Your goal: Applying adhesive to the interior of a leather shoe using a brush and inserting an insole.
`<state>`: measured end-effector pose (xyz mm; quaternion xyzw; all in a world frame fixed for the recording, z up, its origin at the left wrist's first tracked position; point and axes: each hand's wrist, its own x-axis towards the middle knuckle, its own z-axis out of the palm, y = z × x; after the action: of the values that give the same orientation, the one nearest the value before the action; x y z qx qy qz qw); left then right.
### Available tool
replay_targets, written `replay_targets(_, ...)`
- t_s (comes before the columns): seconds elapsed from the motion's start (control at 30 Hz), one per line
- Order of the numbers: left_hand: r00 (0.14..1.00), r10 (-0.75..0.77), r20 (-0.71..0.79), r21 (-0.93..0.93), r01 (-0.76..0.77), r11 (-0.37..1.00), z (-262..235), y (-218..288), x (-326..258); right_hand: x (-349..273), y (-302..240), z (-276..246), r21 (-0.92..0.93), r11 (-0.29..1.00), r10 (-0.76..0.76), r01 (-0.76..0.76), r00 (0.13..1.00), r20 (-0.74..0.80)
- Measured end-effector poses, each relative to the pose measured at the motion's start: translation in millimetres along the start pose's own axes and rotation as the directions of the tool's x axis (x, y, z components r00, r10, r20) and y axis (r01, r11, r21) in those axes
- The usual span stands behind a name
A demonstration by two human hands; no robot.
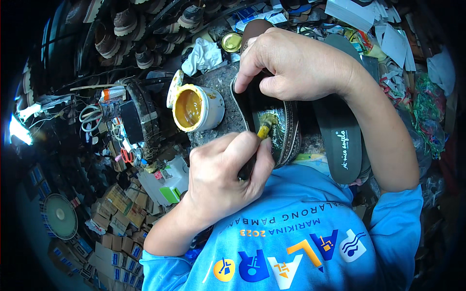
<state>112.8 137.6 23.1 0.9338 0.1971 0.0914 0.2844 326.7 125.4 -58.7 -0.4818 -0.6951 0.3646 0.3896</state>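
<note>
My left hand (pixel 225 169) is closed round a small brush (pixel 264 130) whose bristles are coated in yellow glue. The bristles touch the inside of a dark shoe (pixel 291 138) with a stitched rim, where wet, glossy glue shows. My right hand (pixel 301 63) grips the shoe's upper edge, thumb and fingers bent over it and the wrist above the opening. Left of the shoe, a white tub (pixel 212 109) of amber glue leans toward me, its rim smeared yellow. A dark grey insole (pixel 340 145) lies right of the shoe, partly beneath my right forearm.
A round golden tin lid (pixel 231 42) and a crumpled white cloth (pixel 203 56) lie beyond the tub. Scissors (pixel 127 155) and tools crowd the left. Shoes (pixel 125 22) fill a rack at upper left; boxes (pixel 114 257) are piled at lower left. Paper and plastic scraps (pixel 427 106) lie right.
</note>
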Motion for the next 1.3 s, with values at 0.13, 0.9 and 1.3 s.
replay_targets(0.13,0.984,-0.141,0.106,-0.130,0.154,0.979,-8.6,9.8,-11.3,0.1,0.1,-1.5,0.004,1.000,-0.029,0.029,1.000,-0.008)
replay_targets(0.9,0.996,-0.089,-0.016,-0.259,0.082,0.962,6.6,-35.5,4.0,0.5,5.6,-11.2,0.055,0.996,-0.068,0.064,0.994,0.085)
replay_targets(1.3,0.996,-0.036,-0.076,-0.202,0.019,0.979,5.5,-38.6,10.1,0.5,6.6,-7.9,0.039,0.998,-0.045,0.043,0.998,0.049)
